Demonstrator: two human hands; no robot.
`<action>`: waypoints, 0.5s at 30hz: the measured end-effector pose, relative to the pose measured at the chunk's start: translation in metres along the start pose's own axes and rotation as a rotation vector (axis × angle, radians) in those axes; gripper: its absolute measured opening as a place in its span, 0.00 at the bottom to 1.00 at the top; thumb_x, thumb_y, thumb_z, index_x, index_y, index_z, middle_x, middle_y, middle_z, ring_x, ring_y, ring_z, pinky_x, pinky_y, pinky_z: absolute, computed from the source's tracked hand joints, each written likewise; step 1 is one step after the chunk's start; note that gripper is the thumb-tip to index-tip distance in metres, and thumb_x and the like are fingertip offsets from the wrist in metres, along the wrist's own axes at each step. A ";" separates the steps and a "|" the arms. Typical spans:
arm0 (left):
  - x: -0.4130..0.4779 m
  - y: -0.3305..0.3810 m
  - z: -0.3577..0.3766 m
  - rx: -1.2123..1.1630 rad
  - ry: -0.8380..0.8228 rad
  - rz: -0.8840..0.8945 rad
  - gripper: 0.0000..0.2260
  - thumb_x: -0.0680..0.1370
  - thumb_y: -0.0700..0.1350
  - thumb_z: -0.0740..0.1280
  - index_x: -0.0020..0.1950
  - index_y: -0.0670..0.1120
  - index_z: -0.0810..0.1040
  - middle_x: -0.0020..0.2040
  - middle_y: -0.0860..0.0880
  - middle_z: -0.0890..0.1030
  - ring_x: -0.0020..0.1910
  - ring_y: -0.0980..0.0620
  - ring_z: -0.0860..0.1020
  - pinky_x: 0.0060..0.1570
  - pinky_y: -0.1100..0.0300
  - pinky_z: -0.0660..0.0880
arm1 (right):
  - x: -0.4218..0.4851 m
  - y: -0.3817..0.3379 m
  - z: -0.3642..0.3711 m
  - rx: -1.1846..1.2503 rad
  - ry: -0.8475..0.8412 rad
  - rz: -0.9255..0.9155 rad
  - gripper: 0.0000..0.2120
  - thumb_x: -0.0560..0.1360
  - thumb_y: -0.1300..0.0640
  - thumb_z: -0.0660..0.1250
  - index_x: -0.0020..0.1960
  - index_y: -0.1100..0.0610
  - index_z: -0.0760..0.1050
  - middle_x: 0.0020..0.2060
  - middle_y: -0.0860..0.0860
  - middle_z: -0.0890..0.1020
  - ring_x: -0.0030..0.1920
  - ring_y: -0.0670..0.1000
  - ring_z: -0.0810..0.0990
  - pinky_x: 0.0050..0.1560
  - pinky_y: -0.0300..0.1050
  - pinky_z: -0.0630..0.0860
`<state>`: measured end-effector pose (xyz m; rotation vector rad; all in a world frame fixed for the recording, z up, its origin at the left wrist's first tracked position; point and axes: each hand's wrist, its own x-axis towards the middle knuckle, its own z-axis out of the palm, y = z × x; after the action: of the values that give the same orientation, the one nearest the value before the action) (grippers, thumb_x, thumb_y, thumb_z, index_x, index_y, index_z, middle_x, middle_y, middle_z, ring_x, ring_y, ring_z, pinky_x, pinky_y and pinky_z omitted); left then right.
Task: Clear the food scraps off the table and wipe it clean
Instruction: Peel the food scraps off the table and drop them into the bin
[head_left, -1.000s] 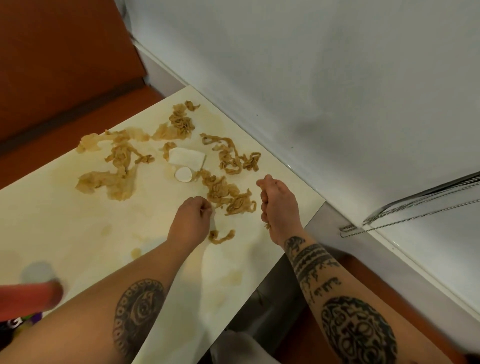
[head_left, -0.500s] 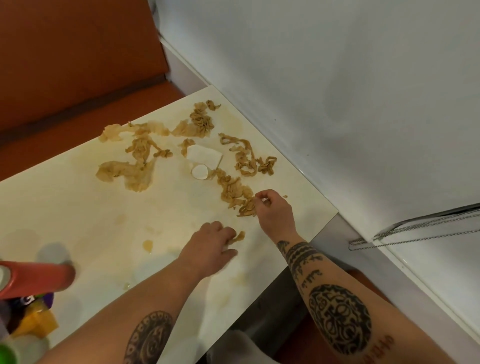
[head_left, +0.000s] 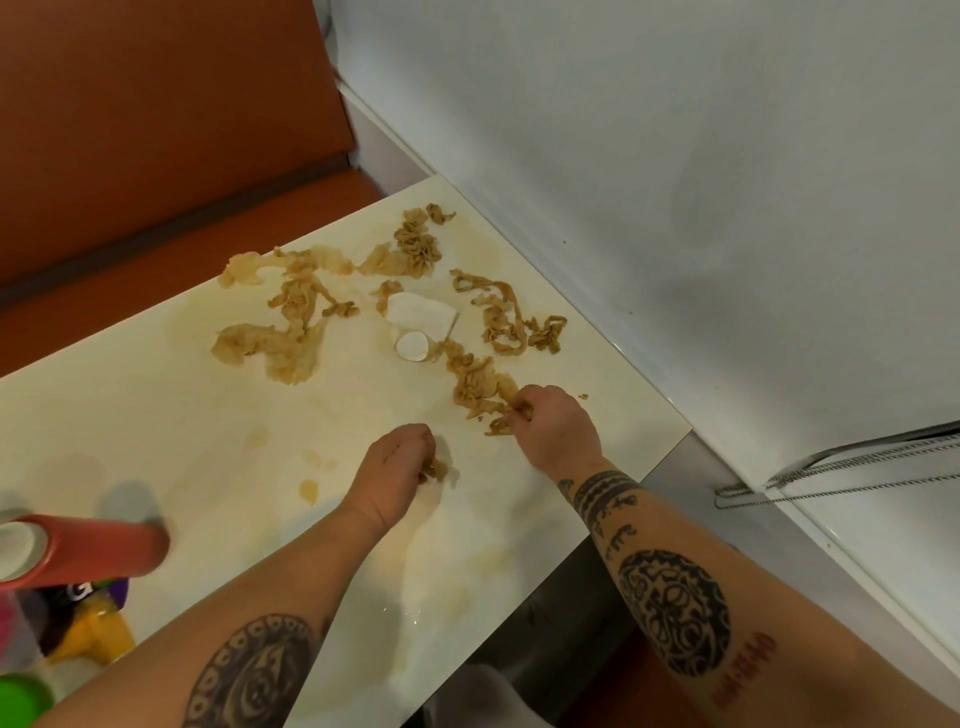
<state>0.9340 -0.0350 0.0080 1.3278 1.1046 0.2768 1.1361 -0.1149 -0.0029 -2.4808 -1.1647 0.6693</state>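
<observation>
Scrap-gathering barely begun on the stained cream tabletop (head_left: 156, 415).
Left hand (head_left: 397, 467) pinches one small scrap; right hand (head_left: 556, 423) grips tan noodle-like scraps (head_left: 478, 384). Most scraps, the white paper (head_left: 418, 314) and stains remain; wiping is still to come.

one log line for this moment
phase: gathering scraps | left hand: holds small scrap | right hand: pinches scrap strip | table: stained, unwiped
</observation>
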 end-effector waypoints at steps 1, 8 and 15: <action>0.001 0.002 0.000 -0.064 0.037 -0.032 0.12 0.70 0.48 0.60 0.35 0.40 0.73 0.34 0.45 0.76 0.37 0.47 0.74 0.42 0.53 0.72 | 0.001 0.001 0.000 -0.016 -0.005 0.004 0.09 0.80 0.51 0.66 0.57 0.52 0.80 0.52 0.51 0.79 0.53 0.54 0.80 0.51 0.46 0.76; 0.010 0.001 0.006 -0.330 0.138 -0.156 0.12 0.81 0.44 0.68 0.39 0.43 0.72 0.39 0.44 0.83 0.36 0.48 0.79 0.43 0.53 0.80 | -0.001 0.007 -0.011 -0.044 -0.039 -0.042 0.13 0.81 0.50 0.64 0.63 0.48 0.79 0.54 0.50 0.77 0.54 0.53 0.79 0.55 0.49 0.77; 0.008 -0.003 0.011 -0.247 0.175 -0.156 0.06 0.81 0.46 0.69 0.50 0.44 0.74 0.37 0.46 0.79 0.32 0.49 0.76 0.37 0.55 0.77 | -0.004 0.005 -0.018 0.048 -0.008 -0.026 0.09 0.80 0.50 0.67 0.55 0.50 0.83 0.50 0.48 0.77 0.50 0.51 0.78 0.52 0.45 0.75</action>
<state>0.9453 -0.0369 -0.0001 1.0070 1.2700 0.4056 1.1468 -0.1225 0.0112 -2.4211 -1.1674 0.6922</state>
